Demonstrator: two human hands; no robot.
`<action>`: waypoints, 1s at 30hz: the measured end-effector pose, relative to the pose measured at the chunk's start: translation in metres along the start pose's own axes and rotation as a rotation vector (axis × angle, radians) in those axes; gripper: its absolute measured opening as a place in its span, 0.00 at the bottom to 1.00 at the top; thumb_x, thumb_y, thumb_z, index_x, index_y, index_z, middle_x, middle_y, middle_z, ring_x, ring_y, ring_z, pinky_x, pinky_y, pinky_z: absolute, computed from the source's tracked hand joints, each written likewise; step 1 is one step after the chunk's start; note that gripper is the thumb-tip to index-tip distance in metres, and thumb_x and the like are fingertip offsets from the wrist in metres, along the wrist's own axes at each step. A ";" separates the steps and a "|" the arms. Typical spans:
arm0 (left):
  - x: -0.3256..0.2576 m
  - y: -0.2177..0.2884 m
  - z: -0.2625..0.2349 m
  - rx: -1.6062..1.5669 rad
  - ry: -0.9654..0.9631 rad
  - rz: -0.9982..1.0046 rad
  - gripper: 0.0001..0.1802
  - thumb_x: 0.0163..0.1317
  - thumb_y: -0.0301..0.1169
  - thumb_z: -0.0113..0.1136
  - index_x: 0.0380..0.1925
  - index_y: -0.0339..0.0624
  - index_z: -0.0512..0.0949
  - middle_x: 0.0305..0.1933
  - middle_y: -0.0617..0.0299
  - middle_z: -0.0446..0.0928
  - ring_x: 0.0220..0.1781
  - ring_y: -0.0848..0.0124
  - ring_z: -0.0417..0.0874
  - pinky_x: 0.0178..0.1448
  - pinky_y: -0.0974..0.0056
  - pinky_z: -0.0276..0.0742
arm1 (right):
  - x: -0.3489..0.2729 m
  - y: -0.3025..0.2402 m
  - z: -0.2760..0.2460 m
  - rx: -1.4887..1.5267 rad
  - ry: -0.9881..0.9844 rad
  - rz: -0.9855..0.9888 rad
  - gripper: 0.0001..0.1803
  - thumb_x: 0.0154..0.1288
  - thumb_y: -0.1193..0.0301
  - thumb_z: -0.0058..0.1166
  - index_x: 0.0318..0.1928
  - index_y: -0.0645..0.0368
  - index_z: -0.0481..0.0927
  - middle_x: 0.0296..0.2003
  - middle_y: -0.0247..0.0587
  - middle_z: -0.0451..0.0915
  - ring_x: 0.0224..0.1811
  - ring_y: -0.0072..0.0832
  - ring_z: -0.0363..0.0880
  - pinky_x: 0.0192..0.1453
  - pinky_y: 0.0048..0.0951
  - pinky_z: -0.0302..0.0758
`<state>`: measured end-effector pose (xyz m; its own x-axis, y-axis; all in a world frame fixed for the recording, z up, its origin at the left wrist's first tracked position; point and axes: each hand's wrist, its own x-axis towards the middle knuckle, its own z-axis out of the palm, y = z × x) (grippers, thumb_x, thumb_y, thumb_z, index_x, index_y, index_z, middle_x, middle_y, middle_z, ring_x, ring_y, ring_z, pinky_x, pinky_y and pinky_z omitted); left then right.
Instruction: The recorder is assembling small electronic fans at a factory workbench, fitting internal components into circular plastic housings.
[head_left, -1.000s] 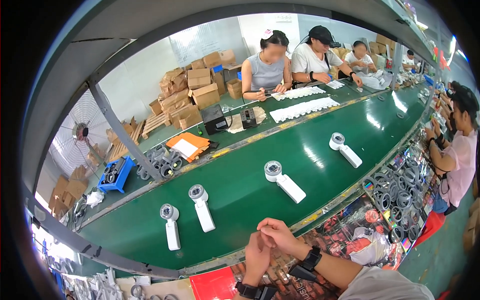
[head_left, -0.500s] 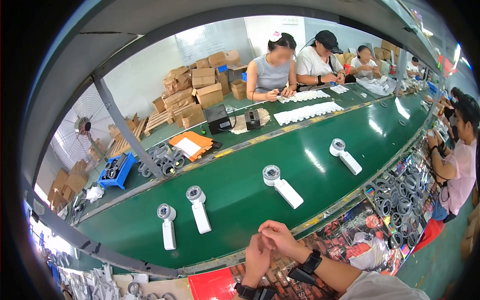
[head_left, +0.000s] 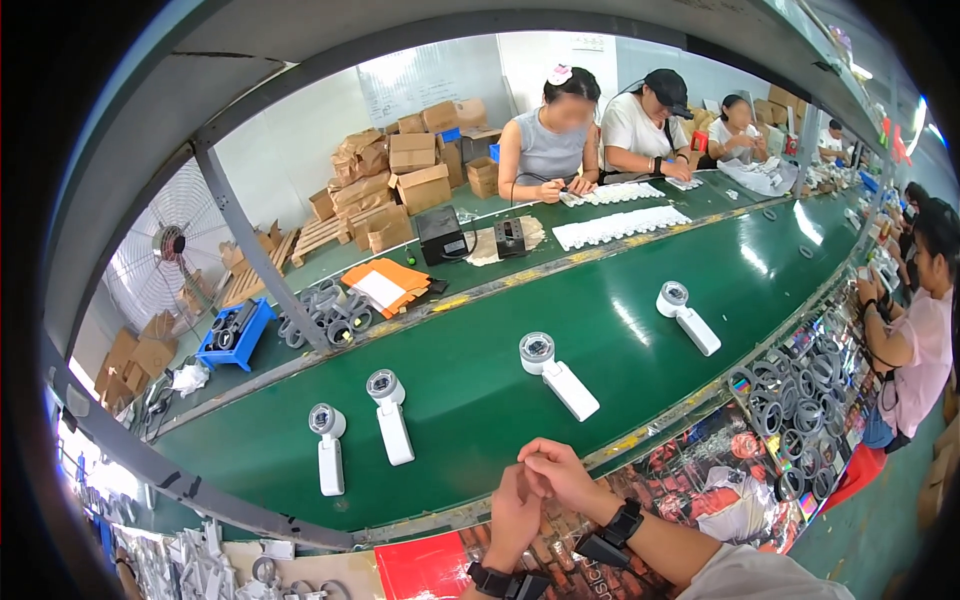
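My left hand (head_left: 514,520) and my right hand (head_left: 563,475) meet at the near edge of the green belt (head_left: 470,400). Their fingers are curled and pressed together; anything between them is hidden. Beyond them, several white handheld devices with round, clear-fronted heads lie spaced out on the belt. One device (head_left: 570,388) is closest to my hands, up and to the right. Farther right lies another device (head_left: 697,330). Toward the left are a third device (head_left: 397,433) and, beside it, a device (head_left: 330,465) at the far left. Neither hand touches any of them.
Grey rings (head_left: 800,400) are heaped at the right, and white parts (head_left: 195,570) at the lower left. A red sheet (head_left: 420,568) lies beside my left wrist. Metal posts (head_left: 255,250) frame the belt. Co-workers (head_left: 555,140) sit across it; another person (head_left: 920,320) is at right.
The white devices have shifted slightly left along the belt. My hands keep the same pose. Across the belt, the person in the cap has reached down toward the white pieces.
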<state>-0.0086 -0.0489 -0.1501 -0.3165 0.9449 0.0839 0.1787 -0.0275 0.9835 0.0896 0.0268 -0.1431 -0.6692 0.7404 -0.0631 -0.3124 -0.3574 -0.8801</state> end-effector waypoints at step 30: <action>0.000 -0.002 0.001 -0.003 -0.017 0.059 0.12 0.59 0.15 0.44 0.43 0.34 0.68 0.29 0.62 0.73 0.28 0.78 0.76 0.29 0.73 0.71 | -0.001 -0.001 0.001 -0.036 0.022 0.016 0.07 0.69 0.73 0.41 0.38 0.60 0.73 0.17 0.30 0.69 0.16 0.15 0.65 0.18 0.16 0.59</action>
<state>-0.0077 -0.0490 -0.1520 -0.2898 0.9469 0.1390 0.1937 -0.0842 0.9774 0.0899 0.0256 -0.1416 -0.6585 0.7475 -0.0871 -0.2771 -0.3485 -0.8954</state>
